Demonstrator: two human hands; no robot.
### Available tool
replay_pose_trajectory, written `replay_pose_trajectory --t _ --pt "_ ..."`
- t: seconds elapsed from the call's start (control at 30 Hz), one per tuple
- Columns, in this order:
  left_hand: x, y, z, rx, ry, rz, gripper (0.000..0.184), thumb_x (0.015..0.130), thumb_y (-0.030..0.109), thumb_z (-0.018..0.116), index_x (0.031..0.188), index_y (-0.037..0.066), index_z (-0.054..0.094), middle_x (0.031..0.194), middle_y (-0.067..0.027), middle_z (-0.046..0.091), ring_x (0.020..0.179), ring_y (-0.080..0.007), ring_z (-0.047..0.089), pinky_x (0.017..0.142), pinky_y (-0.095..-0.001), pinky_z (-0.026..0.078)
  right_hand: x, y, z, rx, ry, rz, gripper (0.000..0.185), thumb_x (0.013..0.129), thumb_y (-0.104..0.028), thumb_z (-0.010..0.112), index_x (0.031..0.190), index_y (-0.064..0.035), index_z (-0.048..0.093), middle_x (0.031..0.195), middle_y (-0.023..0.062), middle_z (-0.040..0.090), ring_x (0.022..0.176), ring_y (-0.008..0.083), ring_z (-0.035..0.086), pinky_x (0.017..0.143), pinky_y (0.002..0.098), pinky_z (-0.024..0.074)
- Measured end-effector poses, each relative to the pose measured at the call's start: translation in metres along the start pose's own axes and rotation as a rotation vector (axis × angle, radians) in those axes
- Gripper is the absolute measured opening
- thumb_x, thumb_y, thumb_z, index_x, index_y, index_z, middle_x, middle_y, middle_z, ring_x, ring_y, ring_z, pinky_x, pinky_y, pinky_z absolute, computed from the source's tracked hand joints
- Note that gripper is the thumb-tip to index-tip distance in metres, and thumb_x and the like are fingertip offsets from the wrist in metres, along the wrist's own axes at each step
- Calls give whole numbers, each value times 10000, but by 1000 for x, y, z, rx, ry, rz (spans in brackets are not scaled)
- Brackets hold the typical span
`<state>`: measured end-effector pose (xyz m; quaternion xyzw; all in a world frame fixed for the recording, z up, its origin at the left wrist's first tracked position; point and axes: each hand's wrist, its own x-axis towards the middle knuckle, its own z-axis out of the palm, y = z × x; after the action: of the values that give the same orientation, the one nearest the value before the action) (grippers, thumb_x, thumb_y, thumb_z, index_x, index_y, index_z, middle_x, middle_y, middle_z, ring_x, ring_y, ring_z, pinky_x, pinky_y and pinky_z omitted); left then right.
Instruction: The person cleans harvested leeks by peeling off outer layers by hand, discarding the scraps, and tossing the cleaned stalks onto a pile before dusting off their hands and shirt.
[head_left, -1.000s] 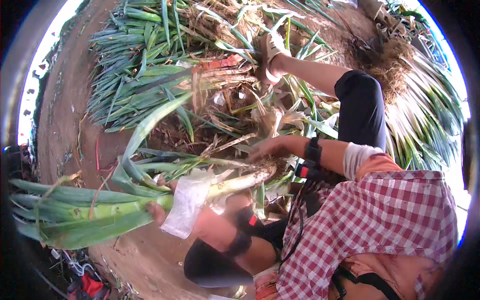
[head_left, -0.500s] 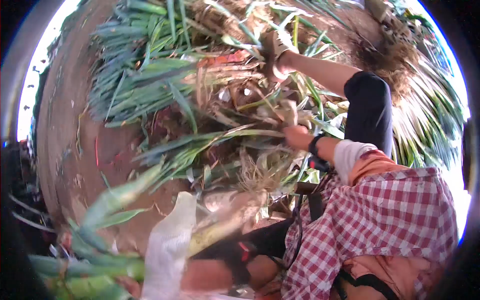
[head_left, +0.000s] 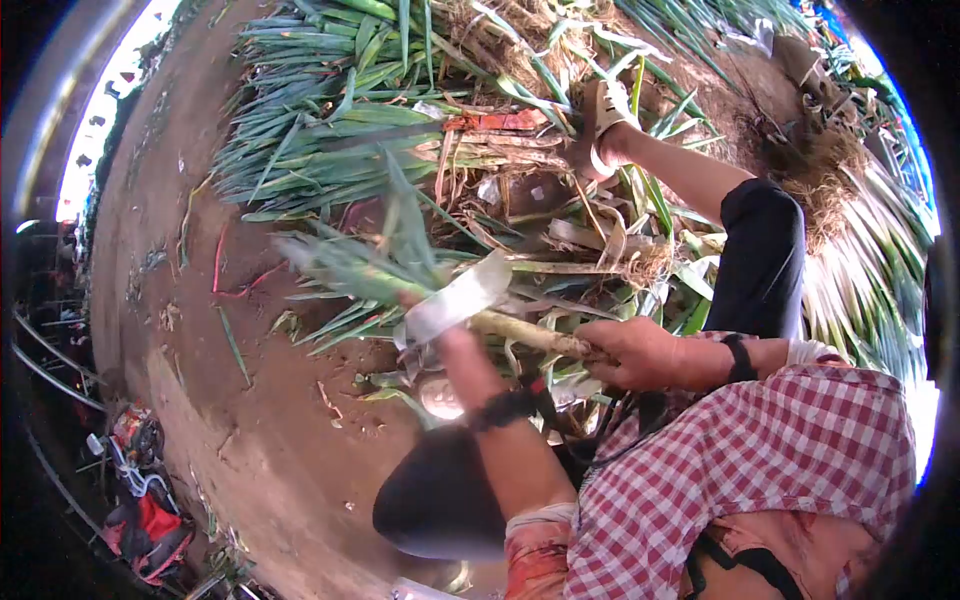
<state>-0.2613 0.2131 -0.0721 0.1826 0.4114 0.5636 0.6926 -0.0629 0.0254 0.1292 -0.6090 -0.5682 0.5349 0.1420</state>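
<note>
My right hand [head_left: 638, 352] is closed around the root end of a long green onion [head_left: 520, 329], whose pale stem runs left into green leaves [head_left: 350, 262]. Farther along that stem, my blurred left hand [head_left: 462, 350] is closed at the start of the leaves. A whitish, translucent strip [head_left: 462, 298] lies across the left hand and hides most of its fingers. Just beyond my hands, on the ground, are loose green onions with shaggy roots [head_left: 645, 265] and dry peelings [head_left: 585, 235].
A thick pile of green onions [head_left: 310, 150] lies at the upper left, with a red band [head_left: 497, 121] over some stems. Pale-stemmed green onions [head_left: 865, 265] are stacked at right. My sandalled foot [head_left: 612, 115] rests among leaves. Red and black litter [head_left: 150, 525] lies lower left.
My left hand has swung from the lower left up to the middle, the white strip moving with it. My right hand has moved down from the loose leaves and now grips the root end.
</note>
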Motion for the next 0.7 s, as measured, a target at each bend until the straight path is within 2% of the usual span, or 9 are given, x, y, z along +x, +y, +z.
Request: replay_pose_trajectory --t 0.13,0.2,0.3,0.4,0.47,0.5,0.57,0.63,0.7 --pt "-58 -9 40 338 331 -216 503 813 423 447 1074 -6 475 946 -145 550 832 -257 551 698 -374 465 3 20 8 -248 216 -158 252 698 -178 552 886 -49 447 783 162 516 748 359 526 627 428 440" --pt "-65 -8 38 1338 355 149 331 846 295 410 890 28 600 767 -163 622 645 -282 610 533 -367 486 3 21 7 -283 223 -177 217 698 -166 545 850 -50 442 753 155 508 730 360 525 622 439 435" --pt "-29 -27 0 1409 486 67 341 841 301 413 915 22 594 747 -169 618 664 -287 609 540 -380 483 1 20 7 -285 234 -145 232 700 -179 550 868 -51 451 772 165 521 744 373 523 627 432 440" --pt "-52 0 49 695 518 -132 382 819 301 431 928 -40 565 930 -181 579 782 -276 580 617 -386 475 9 29 17 -229 313 -178 253 729 -205 546 924 -50 501 767 129 537 701 304 553 616 405 447" --pt "-58 -6 53 426 548 -349 313 822 226 368 984 27 547 976 -119 562 812 -246 577 650 -410 485 24 34 17 362 137 267 311 759 -251 547 992 -46 538 773 67 539 673 171 544 584 340 447" --pt "-43 -36 24 277 370 -473 302 825 237 378 999 43 531 982 -98 560 836 -235 565 664 -423 476 33 43 15 651 132 367 318 785 -284 527 1000 -54 568 715 24 517 632 83 483 546 271 423" --pt "-43 -104 -27 897 -185 -331 281 825 225 405 990 36 531 960 -106 560 845 -227 555 636 -424 472 55 49 5 1215 278 235 326 793 -301 523 1022 -71 559 709 22 526 616 81 474 526 237 410" --pt "-103 -93 28 45 -133 -843 276 823 258 435 959 45 546 958 -96 556 841 -227 548 626 -399 463 85 87 -6 1600 207 210 311 817 -306 496 1044 -99 550 748 25 536 618 97 478 522 224 411" --pt "-127 -151 -25 513 -371 -535 314 818 302 447 962 43 553 929 -122 582 810 -282 566 637 -388 460 80 56 -26 1628 255 264 311 834 -307 484 1065 -103 528 824 34 541 639 124 502 518 234 425"
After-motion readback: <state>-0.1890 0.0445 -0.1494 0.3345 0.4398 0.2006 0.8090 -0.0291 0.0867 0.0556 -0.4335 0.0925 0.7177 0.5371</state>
